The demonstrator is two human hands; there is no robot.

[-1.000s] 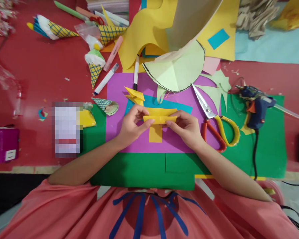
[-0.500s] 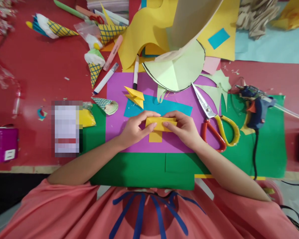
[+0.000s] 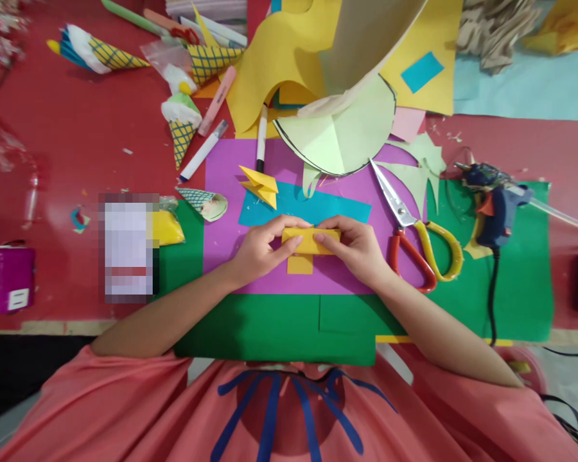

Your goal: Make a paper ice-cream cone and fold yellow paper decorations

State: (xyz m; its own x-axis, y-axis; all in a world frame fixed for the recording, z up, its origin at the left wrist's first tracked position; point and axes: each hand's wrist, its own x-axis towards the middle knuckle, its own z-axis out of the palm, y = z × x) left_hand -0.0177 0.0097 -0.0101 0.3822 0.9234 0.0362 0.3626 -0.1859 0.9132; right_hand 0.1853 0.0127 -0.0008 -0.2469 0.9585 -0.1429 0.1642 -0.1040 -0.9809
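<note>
Head view: label [image 3: 128,247] blurred, unreadable

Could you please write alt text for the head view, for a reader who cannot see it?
Both hands, left hand and right hand, pinch a folded yellow paper over a purple sheet on a red table. Scissors and a glue gun lie to the right; paper cones lie upper left.

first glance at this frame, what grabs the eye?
Dead centre, the left hand and right hand pinch a folded yellow paper strip over a purple sheet lying on green paper. Just right of them lie red-and-yellow-handled scissors, blades open, and a blue glue gun. At top left, paper ice-cream cones are scattered on the red table.
</note>
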